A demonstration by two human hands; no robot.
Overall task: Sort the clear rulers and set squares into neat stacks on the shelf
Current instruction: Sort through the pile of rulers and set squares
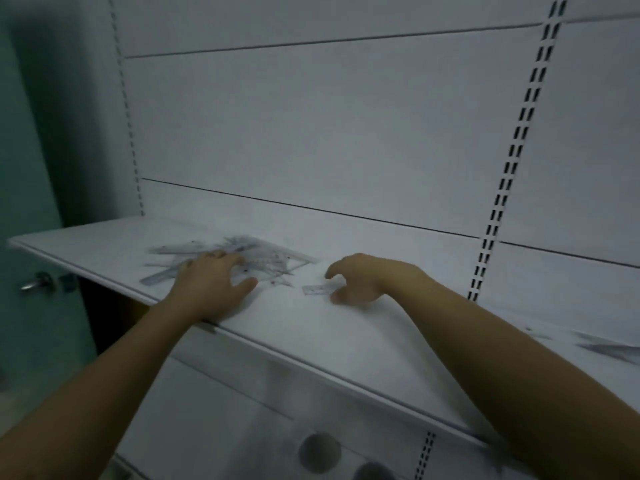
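1. Farthest left, a teal door carries a silver metal handle point(34, 283), which sits below the level of the shelf's left end.
2. A flat white shelf board point(104, 244) runs from the upper left down towards the lower right, backed by a pale panelled wall.
3. A jumbled heap of clear plastic rulers and set squares point(273, 259) lies on the shelf left of centre. Its pieces overlap at many angles, and blur hides how many there are.
4. The person's left hand point(211, 285) lies palm down on the near side of that heap. The fingers are straight and spread wide, with their tips on the clear pieces. The thumb points out to the right over the bare shelf.
5. One small clear plastic ruler point(316, 289) lies flat on the shelf just beside the heap's right corner.
6. The right hand point(363, 278) arches over that small ruler's right end with its fingers curled downward. Forefinger and thumb stand a narrow way apart, one on either side of the ruler's end. Whether they actually pinch it cannot be told.
7. A white upright with two rows of dark slots point(512, 161) rises from the shelf, to the right of the right hand.
8. A second blurred scatter of clear rulers point(609, 351) lies on the shelf at the right edge, well apart from the heap.
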